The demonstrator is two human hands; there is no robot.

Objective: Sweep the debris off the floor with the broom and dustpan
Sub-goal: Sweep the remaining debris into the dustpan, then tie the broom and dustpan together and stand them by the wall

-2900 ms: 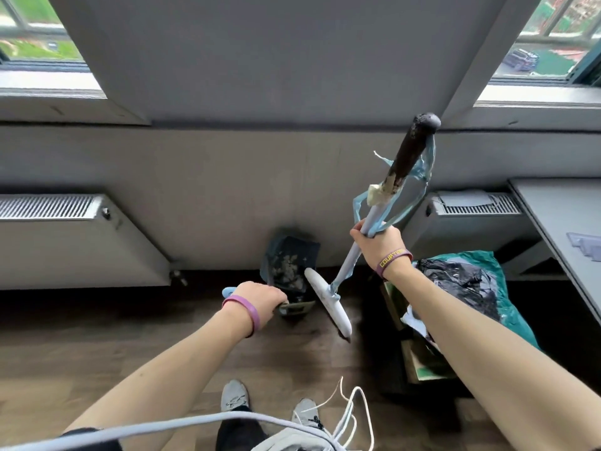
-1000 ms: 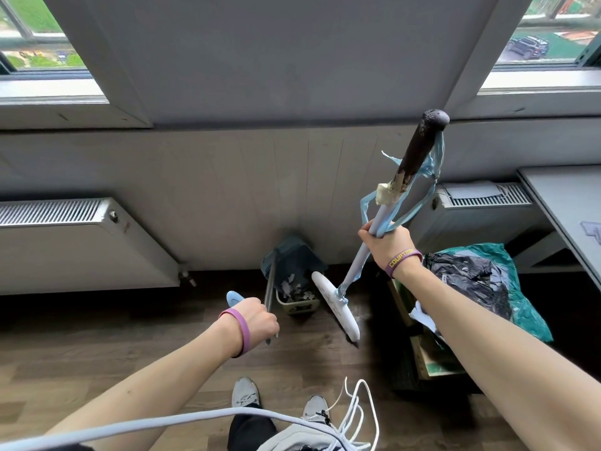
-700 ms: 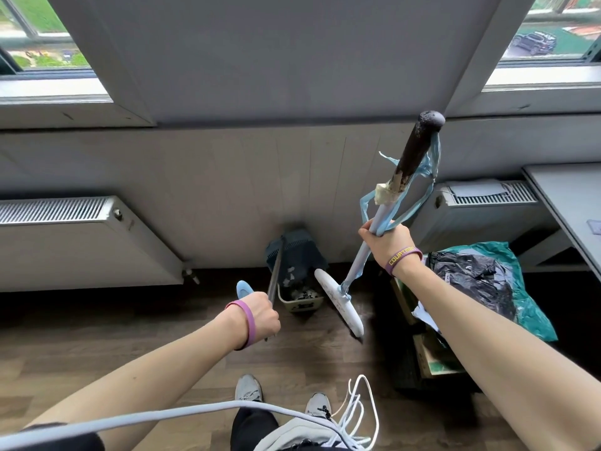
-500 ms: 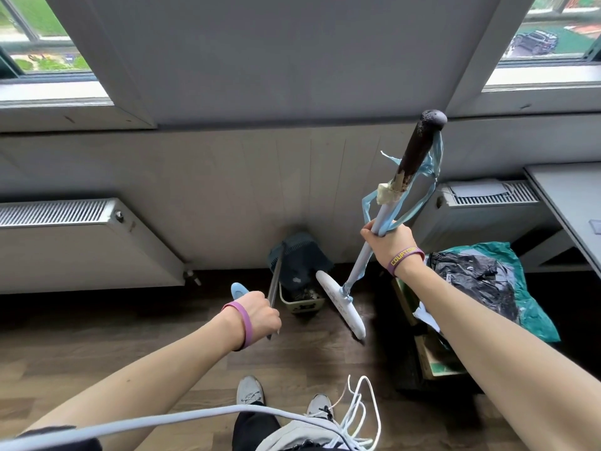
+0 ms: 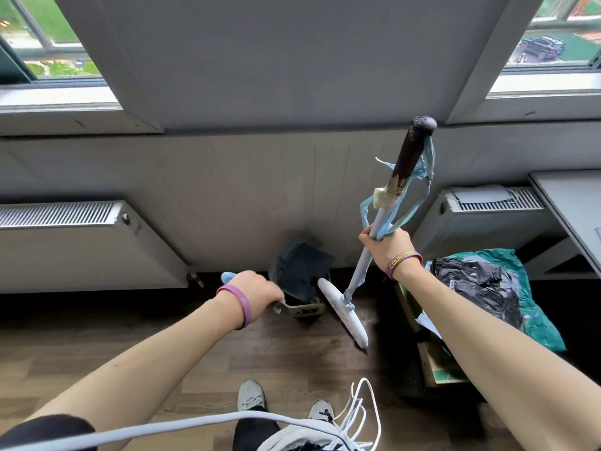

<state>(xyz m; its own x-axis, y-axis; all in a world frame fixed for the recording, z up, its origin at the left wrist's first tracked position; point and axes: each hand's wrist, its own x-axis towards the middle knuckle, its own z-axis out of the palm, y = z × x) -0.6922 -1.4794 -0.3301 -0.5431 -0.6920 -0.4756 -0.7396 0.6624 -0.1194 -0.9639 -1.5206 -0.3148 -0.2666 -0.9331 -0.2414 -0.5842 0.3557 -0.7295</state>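
Head view: my left hand (image 5: 257, 294) wraps its fingers (image 5: 274, 292) round the handle (image 5: 227, 277) of the dustpan (image 5: 300, 271), low by the wall (image 5: 227, 190). My right hand (image 5: 387, 245) grips the broom (image 5: 361, 265), its head angled just beside the dustpan.

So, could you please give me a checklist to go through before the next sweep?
1. Right hand grips the broom shaft: ok.
2. Left hand holds the dustpan handle: ok.
3. Broom head close beside the dustpan: ok.
4. Dustpan lip flat on the wooden floor: cannot tell, blurred.
5. Debris left on the floor: cannot tell.
6. White cable clear of the shoes: not ok, it dangles above them.
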